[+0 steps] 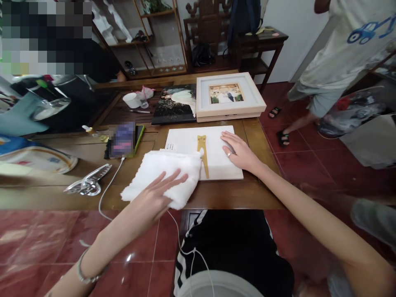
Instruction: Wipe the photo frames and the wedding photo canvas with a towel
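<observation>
On the table lies a flat white board point(184, 138) with a small printed label. Along its middle runs a tapered gold-coloured strip point(202, 144), like the easel leg on the back of a picture frame. A fluffy white cloth point(140, 179) covers the board's near left corner and part of the table. My left hand point(161, 194) rests flat on this cloth, its fingers spread. At the board's right side my right hand point(236, 152), with a ring on one finger, lies open on the white surface.
Behind the board are a dark photo panel point(173, 109) and a pale framed picture point(256, 97). Left of it lie a phone point(123, 140) on a white cable point(107, 189) and a silver shiny object point(89, 181). Another person point(334, 62) stands at the right; one more is at the back left.
</observation>
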`<state>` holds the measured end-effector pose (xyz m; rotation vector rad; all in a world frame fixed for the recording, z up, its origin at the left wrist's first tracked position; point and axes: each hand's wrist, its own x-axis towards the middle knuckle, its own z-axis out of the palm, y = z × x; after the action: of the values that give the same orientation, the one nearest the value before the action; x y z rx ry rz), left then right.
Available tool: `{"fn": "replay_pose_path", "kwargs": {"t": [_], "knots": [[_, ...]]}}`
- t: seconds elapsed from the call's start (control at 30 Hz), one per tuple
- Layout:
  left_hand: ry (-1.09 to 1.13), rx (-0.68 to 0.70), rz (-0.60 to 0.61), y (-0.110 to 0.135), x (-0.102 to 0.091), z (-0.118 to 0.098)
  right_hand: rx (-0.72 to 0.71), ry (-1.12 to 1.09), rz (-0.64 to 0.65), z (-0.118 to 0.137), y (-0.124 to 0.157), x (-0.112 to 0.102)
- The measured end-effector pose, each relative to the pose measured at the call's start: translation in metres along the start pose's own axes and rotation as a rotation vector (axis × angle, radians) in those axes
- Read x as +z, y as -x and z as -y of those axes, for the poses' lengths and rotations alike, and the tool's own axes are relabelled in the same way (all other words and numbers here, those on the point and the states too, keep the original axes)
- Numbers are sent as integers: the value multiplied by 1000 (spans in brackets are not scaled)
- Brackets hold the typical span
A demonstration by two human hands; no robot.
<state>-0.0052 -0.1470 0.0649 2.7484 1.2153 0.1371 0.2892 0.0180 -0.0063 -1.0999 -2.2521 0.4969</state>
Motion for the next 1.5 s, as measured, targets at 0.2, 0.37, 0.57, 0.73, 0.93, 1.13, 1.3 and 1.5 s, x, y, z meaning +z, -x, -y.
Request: {"fn": "replay_pose_path", "kwargs": {"t": [0.2, 0.37, 0.57, 0.73, 0.93, 1.13, 1.3, 1.5], "knots": [[0, -89, -12, -21, 1, 36, 1, -1, -3, 0, 0, 0], [17, -154, 17, -60, -2, 76, 2, -4, 2, 2, 1, -1], [-18, -233, 18, -99, -5, 101, 10, -2, 8, 3, 1, -3], [-49, -279, 13, -98, -4, 93, 8, -1, 13, 4, 0, -2], [11, -254, 51, -48, -6, 63, 5, -2, 11, 3, 0, -2], [35, -192, 23, 7, -11, 11, 4, -3, 5, 3, 0, -1], [8, -130, -10, 14, -10, -10, 9, 11, 6, 4, 0, -1], [24, -241, 19, -9, -7, 14, 0, 9, 5, 3, 0, -2]]}}
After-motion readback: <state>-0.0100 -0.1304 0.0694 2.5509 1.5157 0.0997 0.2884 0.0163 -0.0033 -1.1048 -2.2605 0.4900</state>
